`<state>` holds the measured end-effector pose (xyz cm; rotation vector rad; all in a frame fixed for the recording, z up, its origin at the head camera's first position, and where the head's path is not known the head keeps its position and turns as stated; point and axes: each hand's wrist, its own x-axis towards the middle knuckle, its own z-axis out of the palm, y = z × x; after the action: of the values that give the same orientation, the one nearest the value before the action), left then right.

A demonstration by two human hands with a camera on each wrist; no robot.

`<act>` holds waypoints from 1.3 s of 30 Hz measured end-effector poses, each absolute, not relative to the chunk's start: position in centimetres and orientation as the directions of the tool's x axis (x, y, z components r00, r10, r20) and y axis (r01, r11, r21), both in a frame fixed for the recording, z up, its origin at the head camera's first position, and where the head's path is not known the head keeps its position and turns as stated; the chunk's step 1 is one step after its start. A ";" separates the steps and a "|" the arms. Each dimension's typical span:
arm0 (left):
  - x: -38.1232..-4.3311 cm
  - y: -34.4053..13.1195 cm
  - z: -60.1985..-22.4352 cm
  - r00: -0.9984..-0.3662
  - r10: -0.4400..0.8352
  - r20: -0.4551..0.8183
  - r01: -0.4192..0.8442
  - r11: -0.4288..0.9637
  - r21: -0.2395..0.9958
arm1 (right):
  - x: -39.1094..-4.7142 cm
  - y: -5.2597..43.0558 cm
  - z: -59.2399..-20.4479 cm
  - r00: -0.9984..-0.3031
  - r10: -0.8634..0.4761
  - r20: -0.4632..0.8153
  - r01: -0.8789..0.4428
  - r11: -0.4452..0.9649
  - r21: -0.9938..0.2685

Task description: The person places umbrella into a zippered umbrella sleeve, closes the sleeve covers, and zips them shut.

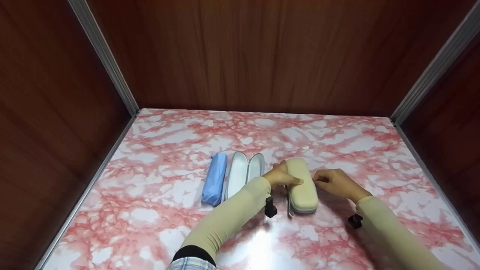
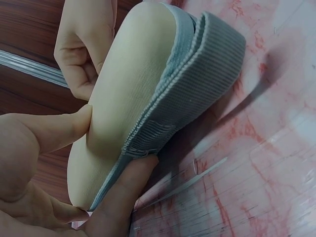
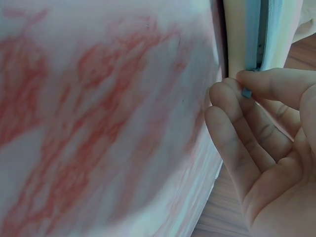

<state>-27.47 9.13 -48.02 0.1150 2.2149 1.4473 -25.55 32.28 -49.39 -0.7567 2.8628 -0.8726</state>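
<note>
A cream-yellow zip case (image 1: 304,197) stands lengthwise on the table, slightly right of the middle. My left hand (image 1: 279,177) grips it from the left, with the thumb on its top face. A grey ribbed strap (image 2: 210,71) loops from the case's grey-blue edge in the left wrist view. At the case's right side is my right hand (image 1: 337,183). Between thumb and forefinger it pinches a small grey zipper pull (image 3: 247,92), mostly covered by the fingertips. The grey-blue zip band (image 3: 253,37) runs up from there in the right wrist view.
Left of the left hand, an opened case with a white lining (image 1: 237,176) lies on the marbled red-and-white table (image 1: 150,198). Beside it lies a blue wrapped bundle (image 1: 215,178). Dark wood panels (image 1: 243,56) enclose the table at the back and sides.
</note>
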 end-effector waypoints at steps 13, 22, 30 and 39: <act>-27.6 9.3 -48.2 -0.887 0.314 -0.339 -0.174 0.451 0.875 | -24.7 32.3 -49.2 -0.845 -0.519 0.129 -0.507 0.701 -0.501; -27.5 9.4 -48.3 -0.885 0.305 -0.352 -0.213 0.408 0.888 | -24.4 32.7 -48.9 -0.834 -0.549 0.050 -0.490 0.696 -0.525; -27.4 9.2 -48.4 -0.888 0.318 -0.334 -0.189 0.409 0.892 | -24.2 32.6 -49.0 -0.831 -0.554 0.060 -0.491 0.677 -0.547; -27.5 9.0 -48.2 -0.881 0.348 -0.321 -0.175 0.391 0.903 | -24.4 32.4 -49.5 -0.850 -0.520 0.086 -0.479 0.692 -0.541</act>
<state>-27.50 8.99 -48.23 0.1483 2.1897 1.5038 -24.41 32.45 -49.51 -0.8344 2.8211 -0.8700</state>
